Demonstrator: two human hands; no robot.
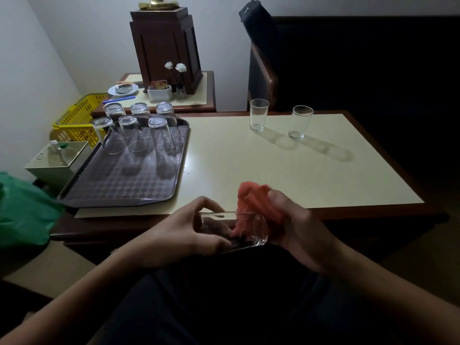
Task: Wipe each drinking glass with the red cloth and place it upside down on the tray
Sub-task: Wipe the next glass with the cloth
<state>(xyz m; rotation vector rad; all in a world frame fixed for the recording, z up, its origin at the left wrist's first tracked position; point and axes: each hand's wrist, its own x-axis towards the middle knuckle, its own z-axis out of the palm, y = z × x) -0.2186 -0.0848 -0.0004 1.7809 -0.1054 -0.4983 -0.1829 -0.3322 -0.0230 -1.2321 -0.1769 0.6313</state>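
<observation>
1. Six glasses (135, 135) stand upside down on the tray (119, 188) along the table's (273, 170) left edge;
2. our left hand (189, 227) grips a seventh glass (219, 221) just off the near edge; our right hand (293, 225) pinches the red cloth (254, 197), stuffing it inside;
3. two upright glasses (258, 115) by the far edge are, we judge, left to wipe.

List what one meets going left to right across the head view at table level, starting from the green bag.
green bag → tray carrying six upside-down glasses → first upright glass → second upright glass
</observation>
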